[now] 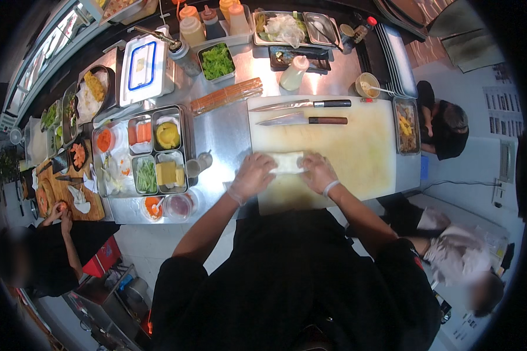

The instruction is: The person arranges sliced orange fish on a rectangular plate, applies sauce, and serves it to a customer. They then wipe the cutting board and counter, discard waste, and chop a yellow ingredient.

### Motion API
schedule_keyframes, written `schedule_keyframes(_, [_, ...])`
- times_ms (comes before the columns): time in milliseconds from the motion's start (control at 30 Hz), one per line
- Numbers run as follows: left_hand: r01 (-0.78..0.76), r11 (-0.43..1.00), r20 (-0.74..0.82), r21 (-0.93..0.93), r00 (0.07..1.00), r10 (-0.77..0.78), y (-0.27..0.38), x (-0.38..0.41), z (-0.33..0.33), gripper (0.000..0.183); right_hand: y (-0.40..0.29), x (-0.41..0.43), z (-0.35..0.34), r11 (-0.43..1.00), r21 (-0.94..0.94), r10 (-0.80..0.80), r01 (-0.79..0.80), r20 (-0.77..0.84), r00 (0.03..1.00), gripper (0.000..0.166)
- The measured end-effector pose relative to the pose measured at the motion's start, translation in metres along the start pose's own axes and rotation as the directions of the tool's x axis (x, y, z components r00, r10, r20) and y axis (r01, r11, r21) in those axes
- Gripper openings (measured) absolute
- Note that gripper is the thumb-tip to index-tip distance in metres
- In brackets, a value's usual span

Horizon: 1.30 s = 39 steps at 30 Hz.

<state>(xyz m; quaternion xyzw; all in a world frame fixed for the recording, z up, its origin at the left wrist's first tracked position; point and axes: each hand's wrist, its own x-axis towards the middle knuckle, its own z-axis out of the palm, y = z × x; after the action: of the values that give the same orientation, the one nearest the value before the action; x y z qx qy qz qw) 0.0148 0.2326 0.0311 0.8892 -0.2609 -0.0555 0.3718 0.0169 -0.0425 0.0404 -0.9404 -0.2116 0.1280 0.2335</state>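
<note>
A folded white cloth [287,162] lies across the near left part of a white cutting board [369,153]. My left hand [254,174] grips its left end and my right hand [319,172] its right end. Both hands wear thin clear gloves, bunched at the wrists. Beyond the cloth, two knives lie side by side with their blades to the left: one has a black handle [332,103], the other a brown wooden handle [327,120]. Yellowish wet stains mark the board. How the fingers tuck under the cloth is hidden.
Left stands a steel tray [97,184] of filling containers. A rolled bamboo mat [226,95], squeeze bottle [294,73] and lettuce tub [217,62] sit beyond. A food container [406,127] borders the board's right. A co-worker's hands [62,214] work far left; two other people are at right.
</note>
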Motion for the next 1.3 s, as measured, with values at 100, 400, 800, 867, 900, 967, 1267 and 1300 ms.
schedule_keyframes(100, [0.079,0.995,-0.107,-0.060,0.991,-0.085,0.009,-0.011,-0.002,0.031,-0.008,-0.004,-0.007,0.996,0.031,0.087,-0.088,0.022,0.996,0.031])
schedule_keyframes(400, [0.277,0.919,0.308,0.280,0.881,-0.360,0.020,0.051,0.000,0.048,-0.007,0.049,-0.006,0.986,-0.154,0.097,-0.061,0.238,0.966,0.039])
schedule_keyframes(800, [0.638,0.655,-0.083,-0.405,0.688,-0.721,0.032,0.027,0.035,0.039,0.007,0.120,-0.054,0.916,-0.401,0.003,0.007,0.023,1.000,0.040])
schedule_keyframes(867, [0.613,0.789,-0.291,0.032,0.761,-0.580,0.044,0.021,0.037,0.036,0.034,0.120,-0.052,0.885,-0.454,0.151,-0.104,0.069,0.986,0.042])
schedule_keyframes(900, [0.576,0.817,-0.292,0.024,0.786,-0.545,0.045,0.022,0.035,0.036,0.042,0.120,-0.052,0.865,-0.478,0.220,-0.150,0.093,0.971,0.042])
schedule_keyframes(967, [0.494,0.869,-0.294,0.008,0.832,-0.470,0.046,0.029,0.030,0.035,0.059,0.112,-0.051,0.894,-0.445,0.113,-0.055,0.104,0.988,0.042])
schedule_keyframes(1267, [0.412,0.568,-0.202,-0.712,0.655,-0.728,0.080,0.080,0.025,0.031,0.104,0.067,-0.091,0.999,0.019,-0.044,0.047,-0.128,0.991,0.032])
schedule_keyframes(1300, [0.388,0.536,-0.228,-0.750,0.608,-0.760,0.078,0.083,0.040,0.032,0.104,0.064,-0.100,0.997,0.044,-0.063,0.071,-0.165,0.984,0.032])
